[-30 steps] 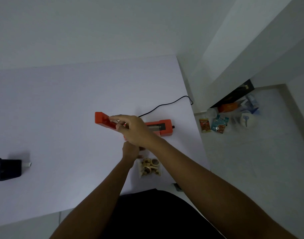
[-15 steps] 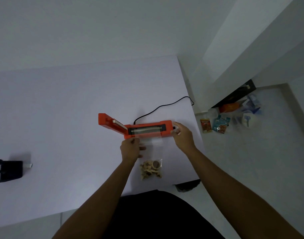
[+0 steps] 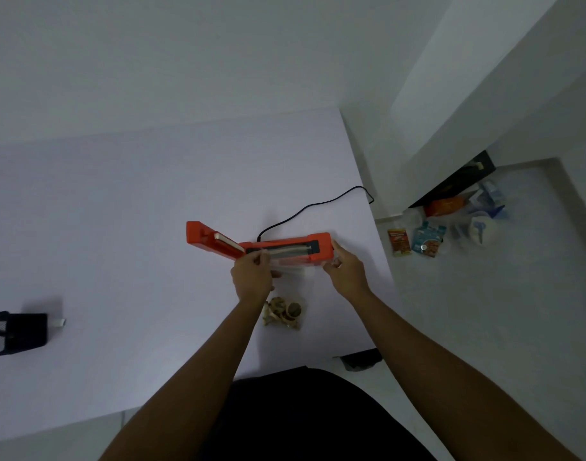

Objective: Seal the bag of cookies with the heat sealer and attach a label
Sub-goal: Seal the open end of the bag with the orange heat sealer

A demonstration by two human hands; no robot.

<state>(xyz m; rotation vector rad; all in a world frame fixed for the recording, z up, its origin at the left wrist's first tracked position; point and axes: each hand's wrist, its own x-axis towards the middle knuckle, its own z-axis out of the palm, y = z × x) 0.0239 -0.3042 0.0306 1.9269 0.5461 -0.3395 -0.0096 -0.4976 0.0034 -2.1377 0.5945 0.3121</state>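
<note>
Two hands pinch the clear bag of cookies (image 3: 285, 294) at its top corners, left hand (image 3: 251, 277) and right hand (image 3: 346, 269), against the open heat sealer (image 3: 285, 249).

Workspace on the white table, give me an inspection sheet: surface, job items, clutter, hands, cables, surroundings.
Surface: white table, mostly bare.
Job's things: orange heat sealer, its lid raised at the left end; clear plastic bag of cookies, its open top stretched toward the sealing strip. Label: nothing seen.
Clutter: black box-shaped device at the table's left edge.
Grippers: left hand and right hand each pinch a top corner of the bag.
Cables: black power cord runs from the sealer off the table's right edge.
Surroundings: snack packets and plastic containers on the tiled floor.
</note>
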